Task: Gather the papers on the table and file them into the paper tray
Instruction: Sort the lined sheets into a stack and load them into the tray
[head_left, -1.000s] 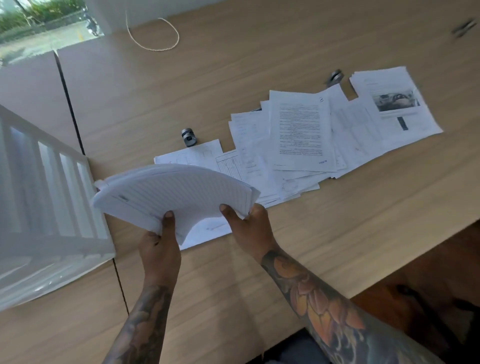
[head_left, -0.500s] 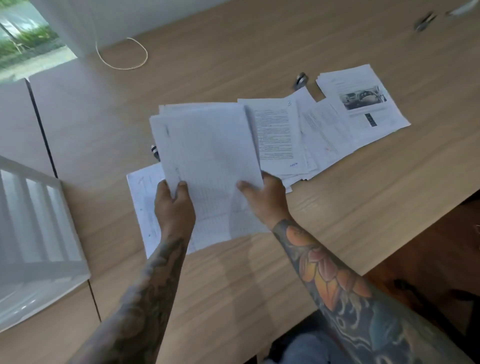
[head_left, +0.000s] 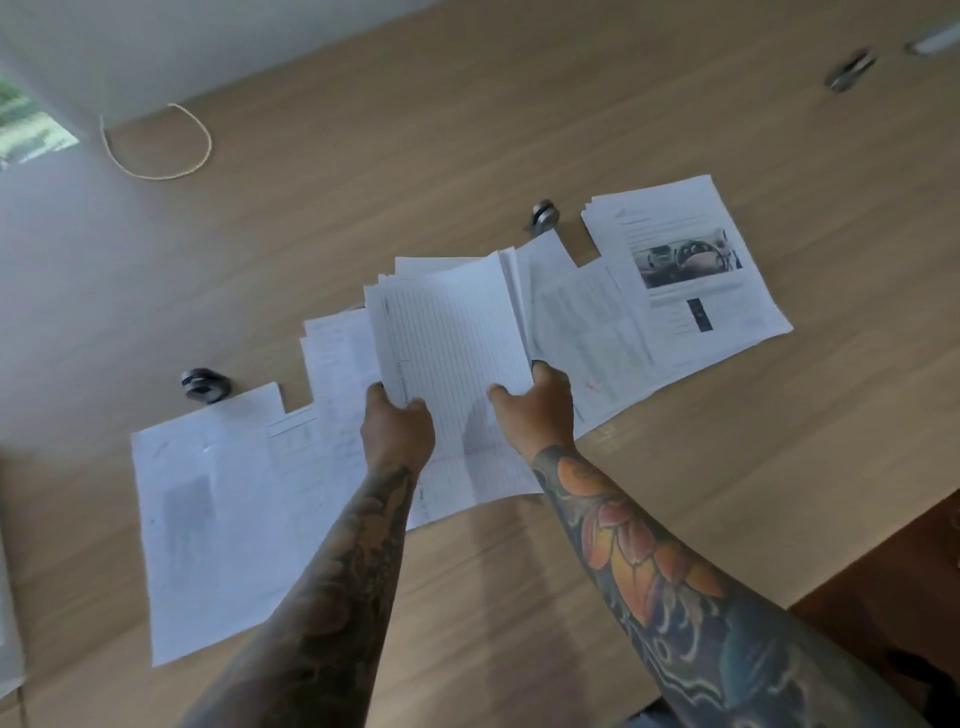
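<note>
A thick stack of lined white papers (head_left: 452, 332) is held over the middle of the wooden table (head_left: 727, 467). My left hand (head_left: 397, 431) grips its lower left edge and my right hand (head_left: 537, 410) grips its lower right edge. Loose sheets (head_left: 208, 519) lie flat on the table at the left. More printed pages lie at the right, the top one with a car photo (head_left: 685, 260). Only a sliver of the white paper tray (head_left: 6, 623) shows at the left edge.
A binder clip (head_left: 205, 385) lies at the top of the left sheets and another clip (head_left: 543, 215) sits behind the right pages. A loop of cream cord (head_left: 161, 145) lies at the back left. A metal object (head_left: 849, 73) rests at the far right.
Both hands carried the stack from beside the tray at the left to the right, over the spread papers. The view swung right, so the tray has almost left the frame.
</note>
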